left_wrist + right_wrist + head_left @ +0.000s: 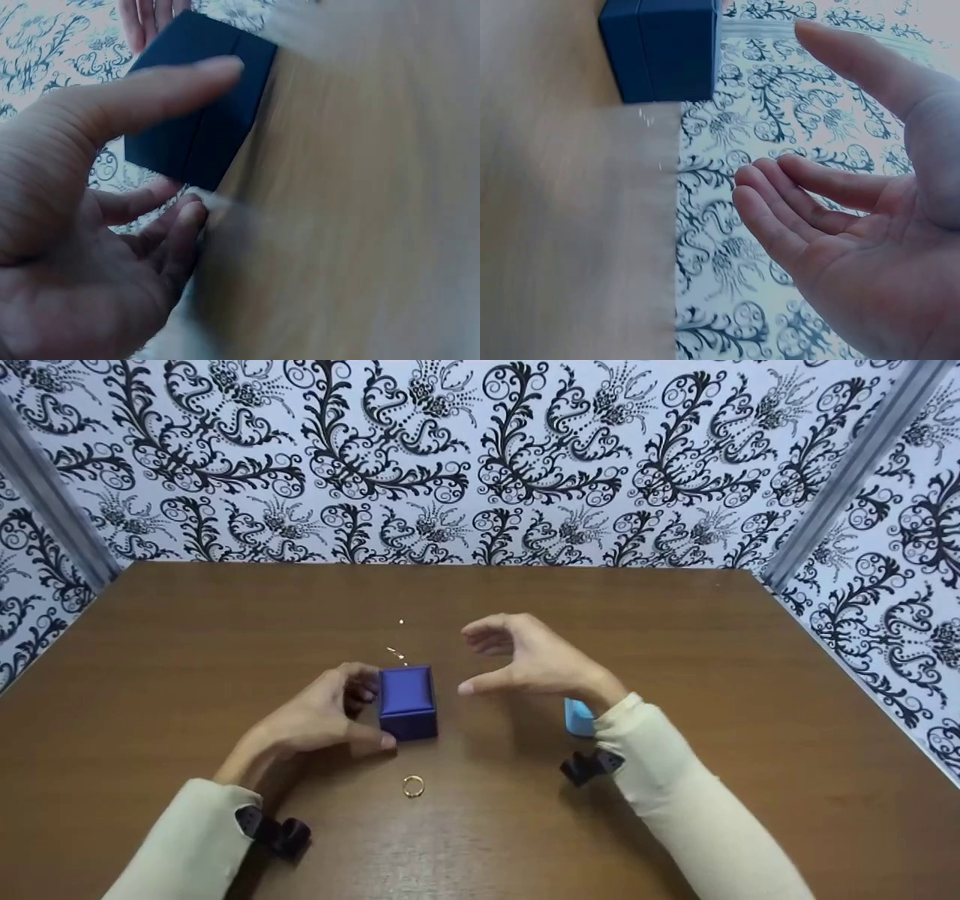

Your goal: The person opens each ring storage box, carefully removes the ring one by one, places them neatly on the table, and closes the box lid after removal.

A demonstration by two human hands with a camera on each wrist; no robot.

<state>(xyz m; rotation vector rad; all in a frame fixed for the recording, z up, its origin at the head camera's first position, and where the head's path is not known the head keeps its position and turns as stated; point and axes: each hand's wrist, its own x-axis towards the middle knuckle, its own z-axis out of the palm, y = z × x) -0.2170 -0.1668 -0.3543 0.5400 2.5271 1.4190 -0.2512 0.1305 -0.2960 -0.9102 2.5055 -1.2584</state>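
Friend: Where is the blue box [407,696], and how do your fingers lie?
Me: It stands upright and closed on the table [225,622]. My left hand [319,712] is at its 9 o'clock, thumb reaching to the near corner at 7, the other fingers loosely bowed and well spread from that thumb. Whether they press the box I can't tell. My right hand [544,660] hovers between 2 and 3 o'clock, thumb wide of the fingers, pinching nothing.
Friend: How would you do this step well?
Me: I take it as steadying the box between 2 hands. I'd brace the base low with my left, below the seam, and bring my right in level, so it can't skid. I'd also keep clear of the gold ring [413,787] at 6 o'clock.
Friend: Which way does it point?
Me: Lid up, near face towards roughly 6. It looks almost cubic, so I can't pick out a long axis; on that face the seam runs about 9 to 3. I can't tell where the hinge is.
Friend: Further out?
Me: Small shiny bits [400,657] just beyond, near 12, and a light-blue object [579,720] at 3, partly behind my right wrist.
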